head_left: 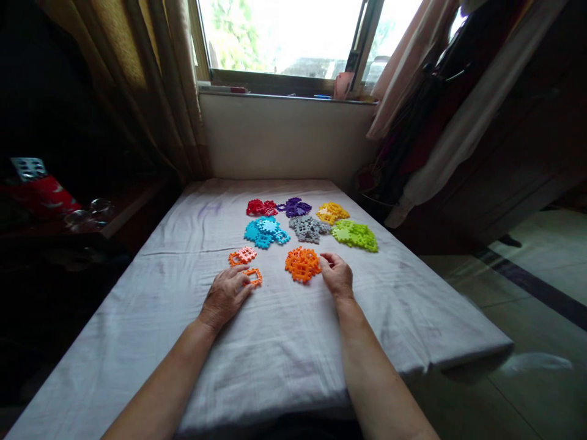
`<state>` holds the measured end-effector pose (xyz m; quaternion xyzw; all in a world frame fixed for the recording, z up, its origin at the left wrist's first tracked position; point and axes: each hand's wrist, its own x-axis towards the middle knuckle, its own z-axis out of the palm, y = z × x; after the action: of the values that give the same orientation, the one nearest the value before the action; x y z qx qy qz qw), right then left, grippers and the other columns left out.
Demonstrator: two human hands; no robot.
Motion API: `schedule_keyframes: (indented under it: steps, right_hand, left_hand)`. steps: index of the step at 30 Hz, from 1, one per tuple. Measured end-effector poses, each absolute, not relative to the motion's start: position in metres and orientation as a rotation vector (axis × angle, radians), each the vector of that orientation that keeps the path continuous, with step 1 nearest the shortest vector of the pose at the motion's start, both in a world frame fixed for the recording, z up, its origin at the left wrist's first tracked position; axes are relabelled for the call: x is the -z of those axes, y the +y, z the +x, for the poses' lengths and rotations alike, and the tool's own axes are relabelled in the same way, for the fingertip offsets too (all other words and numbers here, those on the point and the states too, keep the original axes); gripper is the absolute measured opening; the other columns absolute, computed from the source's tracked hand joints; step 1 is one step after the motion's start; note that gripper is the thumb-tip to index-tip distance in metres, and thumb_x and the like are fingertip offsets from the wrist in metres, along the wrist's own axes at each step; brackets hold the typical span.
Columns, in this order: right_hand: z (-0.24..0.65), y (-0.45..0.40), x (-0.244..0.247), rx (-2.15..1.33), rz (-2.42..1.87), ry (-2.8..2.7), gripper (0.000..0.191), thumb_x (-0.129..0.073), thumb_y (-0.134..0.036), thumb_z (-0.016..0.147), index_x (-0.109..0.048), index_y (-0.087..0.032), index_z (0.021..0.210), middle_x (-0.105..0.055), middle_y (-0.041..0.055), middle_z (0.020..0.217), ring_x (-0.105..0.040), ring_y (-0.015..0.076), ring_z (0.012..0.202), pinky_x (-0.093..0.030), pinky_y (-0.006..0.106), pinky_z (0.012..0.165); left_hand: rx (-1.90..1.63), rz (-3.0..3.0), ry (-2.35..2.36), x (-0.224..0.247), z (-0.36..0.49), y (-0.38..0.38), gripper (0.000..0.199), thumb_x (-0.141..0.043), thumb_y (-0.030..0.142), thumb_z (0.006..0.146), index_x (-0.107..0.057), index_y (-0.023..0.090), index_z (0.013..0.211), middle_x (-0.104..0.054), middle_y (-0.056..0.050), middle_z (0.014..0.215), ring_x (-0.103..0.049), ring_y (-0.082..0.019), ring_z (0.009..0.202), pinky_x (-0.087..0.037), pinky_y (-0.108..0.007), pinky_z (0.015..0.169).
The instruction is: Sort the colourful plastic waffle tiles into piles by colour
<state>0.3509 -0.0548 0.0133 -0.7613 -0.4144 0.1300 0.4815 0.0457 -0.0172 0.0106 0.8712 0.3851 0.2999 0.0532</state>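
My left hand [226,293] rests low over the cloth, its fingers closed on the edge of an orange square building tile [257,278] with an open middle. Just beyond it lie a pink tile [246,254] and another orange tile partly under it. On the other side, my right hand [337,275] touches the right edge of a heap of orange tiles [301,264]. Its thumb and fingers are pressed together there; whatever they pinch is hidden. Behind are heaps of blue tiles [266,232], grey tiles [308,229] and lime green tiles [355,235].
Farther back sit red tiles [261,208], purple tiles [296,207] and yellow tiles [332,212]. A pale cloth [293,360] covers the table. Beyond it are a wall and a window with a pink cup [343,85] on the sill. Hanging clothes are at right, a curtain [132,79] at left.
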Motion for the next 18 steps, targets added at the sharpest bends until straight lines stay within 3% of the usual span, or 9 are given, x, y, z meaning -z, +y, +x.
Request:
schedule_keyframes:
  steps: [6, 11, 18]
  right_hand:
    - [0.350, -0.051, -0.010, -0.374, -1.847, -0.982, 0.031, -0.053, -0.039, 0.075, -0.075, -0.021, 0.087, -0.078, 0.0048, 0.087, -0.066, 0.0184, 0.069, -0.052, 0.030, 0.072]
    - [0.347, -0.050, -0.009, -0.379, -1.854, -0.994, 0.031, -0.053, -0.038, 0.075, -0.076, -0.022, 0.089, -0.078, 0.0035, 0.089, -0.067, 0.0179, 0.069, -0.053, 0.030, 0.072]
    - [0.345, -0.051, -0.013, -0.403, -1.890, -1.001, 0.031, -0.052, -0.035, 0.076, -0.076, -0.022, 0.091, -0.078, 0.0045, 0.091, -0.069, 0.0190, 0.073, -0.054, 0.031, 0.076]
  left_hand:
    - [-0.895, 2.704, 0.963, -0.018, 0.086, -0.010, 0.017, -0.054, 0.033, 0.095, -0.066, 0.023, 0.091, -0.070, -0.008, 0.122, -0.066, -0.020, 0.112, -0.053, -0.039, 0.100]
    - [-0.949, 2.675, 0.898, -0.016, 0.126, 0.000, 0.015, -0.054, 0.031, 0.095, -0.063, 0.023, 0.085, -0.069, -0.008, 0.123, -0.065, -0.019, 0.112, -0.053, -0.038, 0.100]
    - [-0.914, 2.633, 1.007, -0.005, 0.118, 0.014, 0.022, -0.060, 0.039, 0.090, -0.066, 0.024, 0.106, -0.066, -0.009, 0.128, -0.063, -0.022, 0.116, -0.050, -0.041, 0.103]
